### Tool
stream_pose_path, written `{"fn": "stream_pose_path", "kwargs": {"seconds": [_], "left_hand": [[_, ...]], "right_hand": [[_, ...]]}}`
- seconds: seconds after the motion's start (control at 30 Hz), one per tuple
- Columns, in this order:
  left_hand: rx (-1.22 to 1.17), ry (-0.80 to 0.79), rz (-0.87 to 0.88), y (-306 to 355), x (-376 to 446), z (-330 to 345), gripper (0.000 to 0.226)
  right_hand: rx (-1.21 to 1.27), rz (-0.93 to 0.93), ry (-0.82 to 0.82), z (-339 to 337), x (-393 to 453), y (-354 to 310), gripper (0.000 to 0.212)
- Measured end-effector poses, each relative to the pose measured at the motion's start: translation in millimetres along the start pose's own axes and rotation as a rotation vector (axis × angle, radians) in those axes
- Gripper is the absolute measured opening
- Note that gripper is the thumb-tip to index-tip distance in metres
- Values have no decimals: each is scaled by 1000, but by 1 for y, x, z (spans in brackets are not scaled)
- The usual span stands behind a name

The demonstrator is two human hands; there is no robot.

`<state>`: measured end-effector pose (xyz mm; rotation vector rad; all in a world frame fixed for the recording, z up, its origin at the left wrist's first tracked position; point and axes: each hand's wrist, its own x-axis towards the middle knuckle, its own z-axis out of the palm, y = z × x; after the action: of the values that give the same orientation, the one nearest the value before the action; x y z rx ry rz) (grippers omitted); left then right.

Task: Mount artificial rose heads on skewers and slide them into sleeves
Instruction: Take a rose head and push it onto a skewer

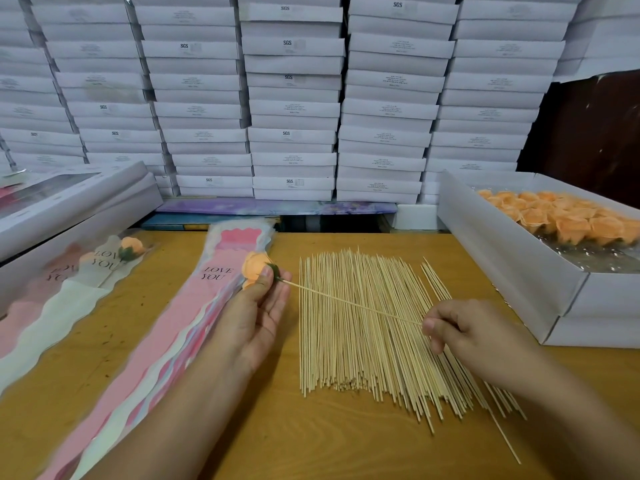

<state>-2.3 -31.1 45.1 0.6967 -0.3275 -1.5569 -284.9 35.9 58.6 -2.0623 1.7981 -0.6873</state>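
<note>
Near the front of the bench (pixel 284 445), the right hand (pixel 474 336) pinches the tail of a skewer (pixel 353 304) between thumb and fingers above the loose pile of skewers (pixel 363 341) at the bench's middle. The skewer's tip sits in the green base of an orange rose head (pixel 255 266), gripped by the left hand (pixel 258 315) over a stack of pink sleeves (pixel 180 327). Toward the right edge, a white box (pixel 512 268) holds more roses (pixel 568 216). Stacked boxes (pixel 292 98) rise behind the far edge.

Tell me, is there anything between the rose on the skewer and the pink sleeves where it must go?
Nothing visible. The rose head, gripped by the left hand, already hangs over the sleeve stack.
</note>
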Motion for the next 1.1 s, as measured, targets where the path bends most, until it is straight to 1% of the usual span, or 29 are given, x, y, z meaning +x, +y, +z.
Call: {"fn": "stream_pose_path", "kwargs": {"seconds": [0.07,0.17,0.33,0.43,0.57,0.73,0.93,1.0,1.1], "left_hand": [[3,4,0,-1,0,0,10],[8,-4,-1,-4,-1,2,9],[4,-11,4,-6,-2,4,7],[6,-8,4,-6,-2,3,8],[1,-1,4,-5,-2,3,9],[-1,11,8,-4,-2,5,9],[3,13,8,-5,-4,7,9],[3,7,9,-5,-4,8,8],[2,5,6,-5,-4,7,8]], "right_hand": [[15,-5,48,0,1,0,29],[69,14,119,2,1,-3,8],[23,27,201,6,1,-8,18],[-18,5,194,5,-1,-9,20],[-30,-27,169,6,-2,-9,15],[-52,-28,151,8,-1,-8,13],[-156,-21,126,9,0,-8,25],[-149,-22,110,9,0,-9,28],[-122,-32,78,7,-1,-11,21]]}}
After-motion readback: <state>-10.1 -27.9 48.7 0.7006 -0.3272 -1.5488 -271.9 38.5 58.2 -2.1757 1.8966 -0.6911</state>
